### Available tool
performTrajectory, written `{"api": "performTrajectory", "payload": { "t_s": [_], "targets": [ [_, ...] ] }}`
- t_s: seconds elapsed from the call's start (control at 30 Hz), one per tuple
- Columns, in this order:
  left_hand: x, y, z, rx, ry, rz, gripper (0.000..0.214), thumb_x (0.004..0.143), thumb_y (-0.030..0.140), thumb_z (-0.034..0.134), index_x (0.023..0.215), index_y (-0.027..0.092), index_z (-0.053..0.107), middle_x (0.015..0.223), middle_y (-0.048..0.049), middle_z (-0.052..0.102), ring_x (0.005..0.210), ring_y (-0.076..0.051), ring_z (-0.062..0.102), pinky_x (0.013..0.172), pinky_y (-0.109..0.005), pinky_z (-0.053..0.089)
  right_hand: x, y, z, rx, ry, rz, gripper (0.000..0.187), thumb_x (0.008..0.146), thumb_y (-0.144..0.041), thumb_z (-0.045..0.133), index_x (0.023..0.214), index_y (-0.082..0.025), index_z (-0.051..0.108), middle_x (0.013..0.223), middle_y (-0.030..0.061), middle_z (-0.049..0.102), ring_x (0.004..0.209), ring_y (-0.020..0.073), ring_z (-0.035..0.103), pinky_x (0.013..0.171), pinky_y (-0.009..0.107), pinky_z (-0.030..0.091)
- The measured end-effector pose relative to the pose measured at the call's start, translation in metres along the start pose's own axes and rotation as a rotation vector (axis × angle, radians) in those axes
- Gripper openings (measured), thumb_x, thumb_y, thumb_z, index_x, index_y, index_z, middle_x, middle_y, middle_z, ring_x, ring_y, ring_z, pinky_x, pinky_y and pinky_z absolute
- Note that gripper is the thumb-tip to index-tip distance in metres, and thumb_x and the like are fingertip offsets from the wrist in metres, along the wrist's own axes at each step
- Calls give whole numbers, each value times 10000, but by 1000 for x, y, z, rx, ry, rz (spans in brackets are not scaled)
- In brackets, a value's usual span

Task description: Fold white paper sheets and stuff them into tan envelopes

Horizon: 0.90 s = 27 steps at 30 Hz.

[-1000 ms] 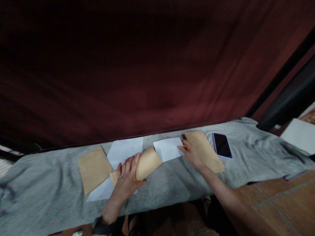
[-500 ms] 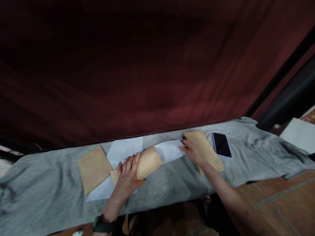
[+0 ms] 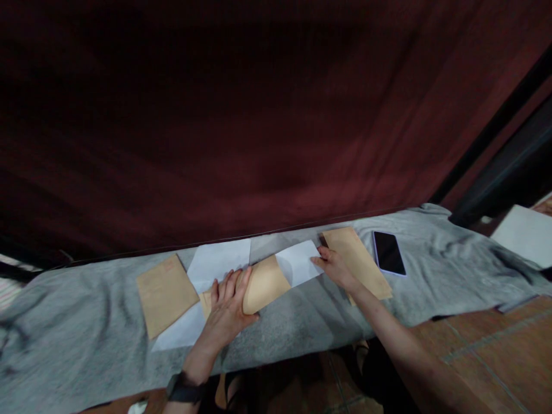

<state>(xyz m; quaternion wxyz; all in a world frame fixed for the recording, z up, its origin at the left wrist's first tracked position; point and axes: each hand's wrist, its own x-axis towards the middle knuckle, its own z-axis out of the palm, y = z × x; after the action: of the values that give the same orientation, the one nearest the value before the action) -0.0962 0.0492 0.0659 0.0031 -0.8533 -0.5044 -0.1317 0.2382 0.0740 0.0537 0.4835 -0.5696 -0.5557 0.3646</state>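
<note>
A brown paper envelope [image 3: 266, 283] lies slantwise in front of me, bulging a little at its right end. My left hand [image 3: 228, 305] holds it from above, fingers over the far edge and thumb at the near edge. Out of its right end sticks a folded white paper [image 3: 297, 263]; how far it reaches inside is hidden. My right hand [image 3: 332, 266] pinches the outer end of this paper between thumb and fingers. White sheets [image 3: 219, 259] lie partly under the envelope and my left hand.
Another brown envelope [image 3: 166, 296] lies at the left, overlapping a white sheet. A stack of brown envelopes [image 3: 357, 261] and a phone [image 3: 388, 253] lie at the right. Grey cloth [image 3: 302, 322] covers the bench; a dark red curtain [image 3: 276, 144] hangs behind it.
The envelope and my left hand have shifted slightly to the right. My right hand has moved slightly left, and the white paper shows a little less of its length.
</note>
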Motion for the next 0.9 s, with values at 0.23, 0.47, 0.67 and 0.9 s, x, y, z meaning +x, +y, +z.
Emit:
{"api": "performTrajectory", "payload": {
  "t_s": [0.23,0.47,0.67,0.9],
  "targets": [
    [1,3,3,-15,5,-1,1140,660,295,743,1584,265,78,1546,-162,367,1458,-387,289,1181,-618,141,-4,1,6,66,12,105,334,777,-541,592,714,-214,616,602,-16,571,577,158,510,502,269,379],
    [2,8,4,-13,-7,36,1127,669,309,742,1582,268,82,1551,-147,367,1466,-386,275,1185,-626,135,-9,1,15,138,-80,183,355,736,-546,649,699,-193,663,559,-23,557,518,131,467,473,254,329],
    [4,11,4,-11,-25,29,1122,667,314,740,1580,245,91,1551,-159,363,1471,-387,264,1186,-631,118,-12,-1,18,217,-96,226,394,701,-570,692,685,-177,679,563,-19,555,512,117,448,473,250,315],
    [4,14,4,-21,-36,43,1122,664,298,744,1582,248,100,1552,-151,364,1476,-382,254,1191,-629,117,-13,-2,20,253,-126,265,417,664,-573,739,699,-158,718,611,10,626,543,129,486,494,251,344]
  ]
}}
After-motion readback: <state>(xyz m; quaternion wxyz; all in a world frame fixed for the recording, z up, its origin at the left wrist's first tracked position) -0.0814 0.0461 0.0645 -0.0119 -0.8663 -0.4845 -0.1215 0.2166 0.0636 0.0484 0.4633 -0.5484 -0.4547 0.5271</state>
